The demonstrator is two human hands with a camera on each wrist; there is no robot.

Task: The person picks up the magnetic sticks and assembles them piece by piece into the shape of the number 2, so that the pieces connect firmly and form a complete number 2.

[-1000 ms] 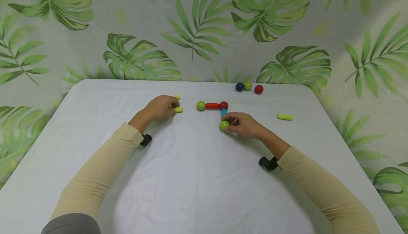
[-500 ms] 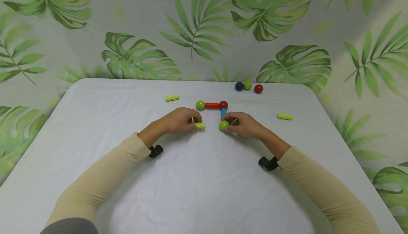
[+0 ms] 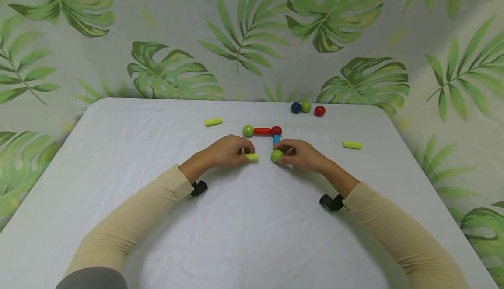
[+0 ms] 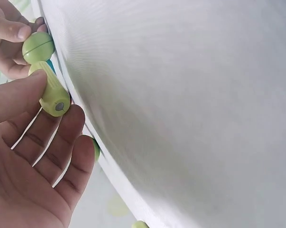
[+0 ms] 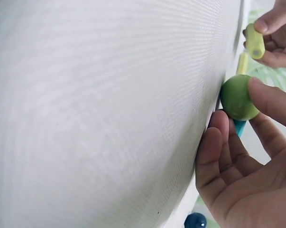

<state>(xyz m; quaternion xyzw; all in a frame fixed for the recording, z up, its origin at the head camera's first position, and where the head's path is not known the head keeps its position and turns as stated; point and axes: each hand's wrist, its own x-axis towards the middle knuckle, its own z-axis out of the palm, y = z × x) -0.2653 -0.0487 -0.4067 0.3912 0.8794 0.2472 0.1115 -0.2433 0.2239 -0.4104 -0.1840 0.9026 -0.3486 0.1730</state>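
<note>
My left hand (image 3: 232,151) pinches a yellow-green stick (image 3: 252,157), near but apart from the green ball (image 3: 277,156) my right hand (image 3: 301,154) grips below the blue rod (image 3: 276,139).

No readable text or numbers

Three lime-yellow rods (image 3: 214,122), one showing a grey disc (image 4: 59,107) on its end, brighten a white counter (image 3: 236,236) alongside a red rod (image 3: 262,131) and a bright blue rod (image 3: 277,139). Three green balls (image 3: 248,131), two deep red balls (image 3: 277,131) and a navy ball (image 3: 296,107) add colour. Beige sleeves (image 3: 134,219) contrast with a pale grey backdrop (image 3: 260,88) patterned in green tropical leaves.
</note>
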